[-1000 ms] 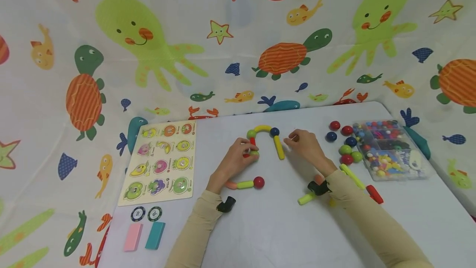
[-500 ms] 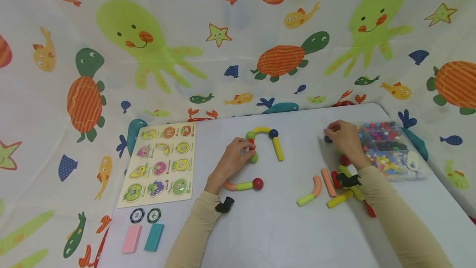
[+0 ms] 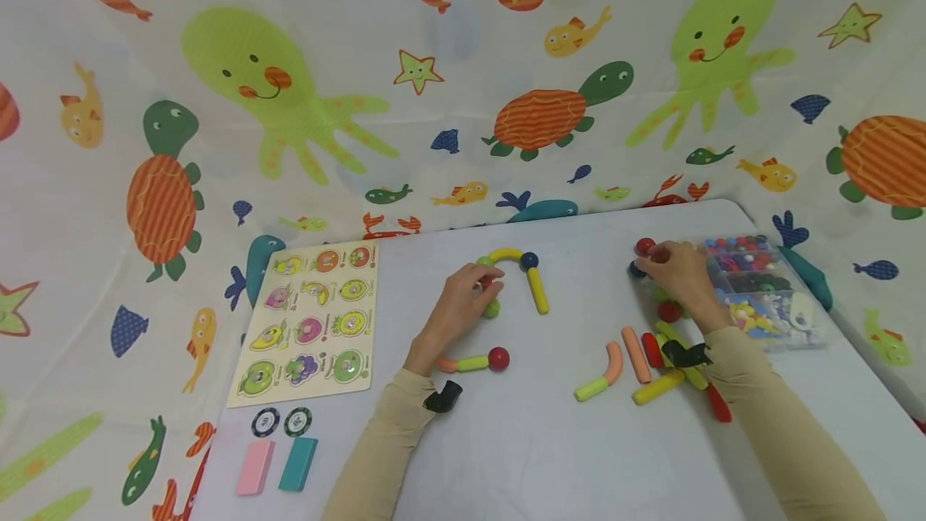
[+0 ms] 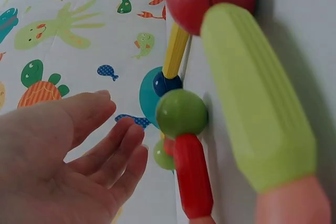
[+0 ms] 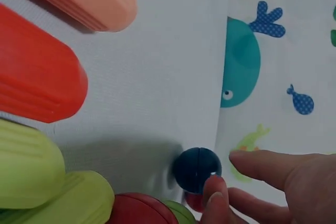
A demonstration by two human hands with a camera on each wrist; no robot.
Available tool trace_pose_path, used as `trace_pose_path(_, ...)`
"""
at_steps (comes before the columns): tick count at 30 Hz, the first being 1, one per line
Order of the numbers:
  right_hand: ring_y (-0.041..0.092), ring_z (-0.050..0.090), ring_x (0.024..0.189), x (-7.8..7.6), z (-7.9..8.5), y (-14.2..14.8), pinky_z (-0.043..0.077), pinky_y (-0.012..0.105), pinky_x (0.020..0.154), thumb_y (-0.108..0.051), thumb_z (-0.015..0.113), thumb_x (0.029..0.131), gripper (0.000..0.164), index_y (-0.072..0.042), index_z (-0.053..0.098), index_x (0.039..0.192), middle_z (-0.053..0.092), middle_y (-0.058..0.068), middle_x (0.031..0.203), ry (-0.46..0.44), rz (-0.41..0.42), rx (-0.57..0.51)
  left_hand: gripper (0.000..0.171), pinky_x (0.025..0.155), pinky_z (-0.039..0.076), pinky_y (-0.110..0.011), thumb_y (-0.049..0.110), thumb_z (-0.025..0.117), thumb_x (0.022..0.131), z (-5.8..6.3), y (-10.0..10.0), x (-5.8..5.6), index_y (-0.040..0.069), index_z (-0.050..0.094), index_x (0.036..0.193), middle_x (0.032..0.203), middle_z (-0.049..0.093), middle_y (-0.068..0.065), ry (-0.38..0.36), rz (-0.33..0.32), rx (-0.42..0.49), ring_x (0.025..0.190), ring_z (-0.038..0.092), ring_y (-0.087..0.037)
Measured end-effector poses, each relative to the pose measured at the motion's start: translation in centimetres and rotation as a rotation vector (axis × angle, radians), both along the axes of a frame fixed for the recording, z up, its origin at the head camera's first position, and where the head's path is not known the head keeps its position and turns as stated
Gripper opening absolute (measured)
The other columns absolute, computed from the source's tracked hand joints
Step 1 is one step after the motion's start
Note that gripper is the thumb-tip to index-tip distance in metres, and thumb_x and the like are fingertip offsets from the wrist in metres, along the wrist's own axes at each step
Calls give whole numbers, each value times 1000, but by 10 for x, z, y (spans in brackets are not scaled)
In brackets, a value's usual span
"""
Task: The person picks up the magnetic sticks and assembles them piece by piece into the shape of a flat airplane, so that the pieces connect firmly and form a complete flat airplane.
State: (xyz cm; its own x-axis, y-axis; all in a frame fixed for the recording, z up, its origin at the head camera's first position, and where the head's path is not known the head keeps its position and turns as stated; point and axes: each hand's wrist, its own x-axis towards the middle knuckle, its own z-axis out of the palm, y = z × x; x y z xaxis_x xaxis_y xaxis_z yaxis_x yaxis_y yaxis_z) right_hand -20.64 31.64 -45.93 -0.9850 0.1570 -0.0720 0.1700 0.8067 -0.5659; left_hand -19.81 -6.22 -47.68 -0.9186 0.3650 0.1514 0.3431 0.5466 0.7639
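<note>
In the left wrist view my left hand (image 4: 79,156) has its fingers spread loosely beside a green ball (image 4: 181,113) and a red rod (image 4: 193,177), holding nothing. The head view shows that hand over the left side of an arch of rods and balls. This arch has a curved yellow rod (image 3: 505,254), a dark blue ball (image 3: 530,261) and a straight yellow rod (image 3: 538,291). At the right, my right hand (image 3: 680,272) reaches to another dark blue ball (image 5: 197,170). One fingertip overlaps that ball in the right wrist view, while another finger stands apart from it.
A compartment box of beads (image 3: 767,284) stands behind the right hand. Loose rods, including a salmon rod (image 3: 636,355), lie before it. A short chain ends in a red ball (image 3: 498,358). A fruit puzzle board (image 3: 307,320) and two blocks, one teal (image 3: 299,464), lie left.
My right hand has moved right, from beside the arch to the loose balls, uncovering the rods. The left hand has stayed over the arch, its fingers shifting slightly.
</note>
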Motion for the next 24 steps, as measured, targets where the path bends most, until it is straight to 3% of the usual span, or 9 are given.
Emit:
trace_pose_path(8,34,59,90,-5,-5,-1,51,43,76,-30,68,97,49,9,59,125,64,29,114,-69,35,-30,34,90,53,-28,22,63,102,10,24,-7,6,63,132,112,67,-4,-102,-117,-9,99,60,-17)
trace_pose_path(15,37,62,92,-3,-11,1,54,47,79,-25,69,95,53,12,54,130,60,34,117,-92,80,-20,37,80,50,-24,25,62,102,10,42,-13,11,62,136,105,67,-3,-210,-176,-68,93,58,-16)
trace_pose_path(24,45,61,107,-1,-9,-2,52,55,88,-27,69,96,54,12,55,131,61,35,122,-21,100,-39,39,78,45,-24,28,62,102,2,52,-18,15,61,139,105,65,-3,-272,-226,-181,93,55,-16)
